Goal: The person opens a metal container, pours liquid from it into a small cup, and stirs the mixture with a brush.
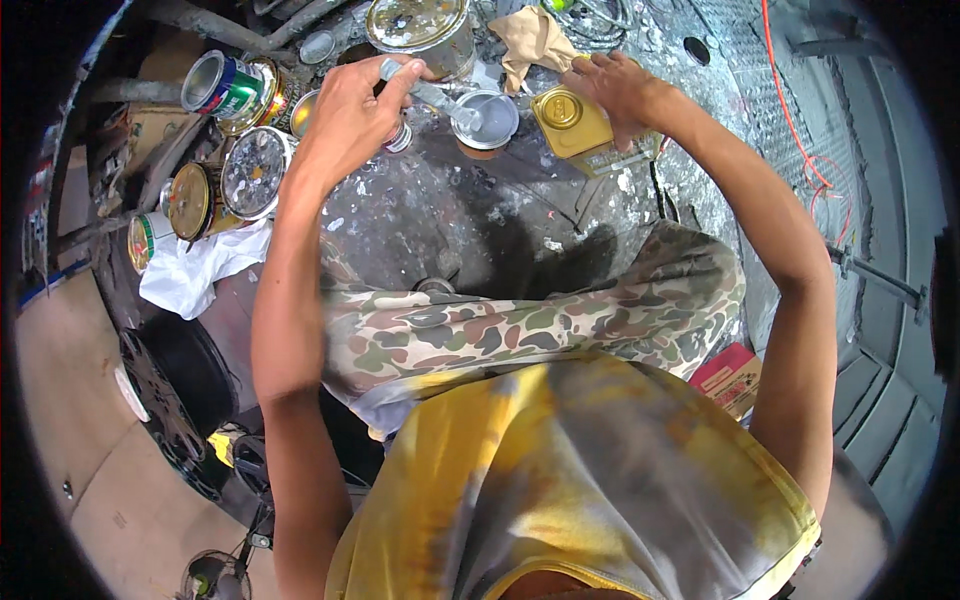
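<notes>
Widest of all is the paint-spattered floor (520, 222), bent and lost in the dark rim at its outer parts. Your camouflage trousers (500, 325) cross it on the near side, partly covered by your shirt (580, 470). The large lidded tin (440, 55) stands far, just beyond your left hand (368, 95), with its far edge cut off. That hand has its thumb and fingers closed around a grey-coated stirrer (440, 103); whether this is a brush or a flat stick is hard to make out. Your right hand (625, 90) bends loosely over the right side of the gold tin (572, 122). Its fingertips are partly hidden, so you cannot tell how firmly they hold it, if at all. Left of that tin, just beside it, sits the open can (492, 120) of grey paint; the stirrer's tip reaches over its left part, and whether it dips into the paint or only touches the rim is unclear. Smallest, a little can (399, 140) is mostly hidden behind your left hand.
</notes>
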Demonstrator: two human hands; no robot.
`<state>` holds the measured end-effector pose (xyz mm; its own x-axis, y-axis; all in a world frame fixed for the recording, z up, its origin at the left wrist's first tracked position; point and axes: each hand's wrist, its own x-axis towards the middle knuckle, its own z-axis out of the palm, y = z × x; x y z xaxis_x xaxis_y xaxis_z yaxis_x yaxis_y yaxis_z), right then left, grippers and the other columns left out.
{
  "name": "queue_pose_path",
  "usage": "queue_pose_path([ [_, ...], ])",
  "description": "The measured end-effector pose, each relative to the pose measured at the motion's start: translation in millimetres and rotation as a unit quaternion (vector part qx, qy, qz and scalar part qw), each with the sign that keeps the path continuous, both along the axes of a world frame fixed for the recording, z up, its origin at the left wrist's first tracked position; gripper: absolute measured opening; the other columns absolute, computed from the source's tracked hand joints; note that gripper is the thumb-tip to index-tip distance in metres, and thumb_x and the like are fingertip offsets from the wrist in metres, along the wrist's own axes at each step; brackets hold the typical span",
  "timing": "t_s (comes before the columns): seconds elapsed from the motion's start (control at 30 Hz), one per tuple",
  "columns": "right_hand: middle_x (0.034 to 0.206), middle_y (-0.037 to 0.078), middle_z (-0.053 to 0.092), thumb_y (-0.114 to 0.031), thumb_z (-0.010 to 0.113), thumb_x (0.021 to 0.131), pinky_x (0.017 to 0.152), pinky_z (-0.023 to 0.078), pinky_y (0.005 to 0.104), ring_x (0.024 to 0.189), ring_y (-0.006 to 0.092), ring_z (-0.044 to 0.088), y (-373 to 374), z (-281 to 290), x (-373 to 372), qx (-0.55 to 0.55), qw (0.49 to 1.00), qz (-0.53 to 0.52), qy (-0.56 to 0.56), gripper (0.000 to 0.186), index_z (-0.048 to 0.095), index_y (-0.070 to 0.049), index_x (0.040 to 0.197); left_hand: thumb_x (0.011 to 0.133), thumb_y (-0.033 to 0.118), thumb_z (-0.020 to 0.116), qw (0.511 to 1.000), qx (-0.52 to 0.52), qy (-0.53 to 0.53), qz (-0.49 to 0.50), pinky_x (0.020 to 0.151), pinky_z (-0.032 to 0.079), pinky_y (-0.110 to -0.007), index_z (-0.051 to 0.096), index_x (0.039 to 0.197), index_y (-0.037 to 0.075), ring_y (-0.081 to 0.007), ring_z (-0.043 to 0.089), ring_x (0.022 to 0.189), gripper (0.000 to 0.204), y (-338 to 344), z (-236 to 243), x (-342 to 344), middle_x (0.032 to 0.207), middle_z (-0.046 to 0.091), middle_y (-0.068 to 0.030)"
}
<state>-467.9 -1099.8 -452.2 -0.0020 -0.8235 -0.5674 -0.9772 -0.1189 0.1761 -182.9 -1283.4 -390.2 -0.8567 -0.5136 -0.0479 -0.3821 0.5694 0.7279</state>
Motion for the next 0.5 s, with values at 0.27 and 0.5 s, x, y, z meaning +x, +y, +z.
queue_pose_path([
  [0.27,0.146,0.013,0.048,-0.029,0.099,0.04,0.112,0.039,0.0433,0.135,0.0323,0.049,-1.4,-0.7,1.2,0.014,1.0,-0.002,0.006,0.131,0.034,-0.011,0.153,0.106,0.034,0.058,1.0,-0.008,-0.011,-0.007,0.065,0.047,-0.028,0.076,0.111,0.006,-0.0092,0.059,0.07,0.034,7.2,15.1,4.3,0.075,0.068,-0.0047],
  [0.5,0.137,0.013,0.055,-0.027,0.1,0.039,0.105,0.048,0.045,0.13,0.0328,0.056,1.9,-7.2,-3.8,-0.041,0.999,0.028,0.0,0.117,0.042,-0.01,0.14,0.103,0.034,0.057,0.999,0.003,0.035,-0.014,0.058,0.047,-0.034,0.076,0.109,0.004,-0.0152,0.056,0.059,0.036,8.3,12.1,4.4,0.07,0.064,-0.0074],
])
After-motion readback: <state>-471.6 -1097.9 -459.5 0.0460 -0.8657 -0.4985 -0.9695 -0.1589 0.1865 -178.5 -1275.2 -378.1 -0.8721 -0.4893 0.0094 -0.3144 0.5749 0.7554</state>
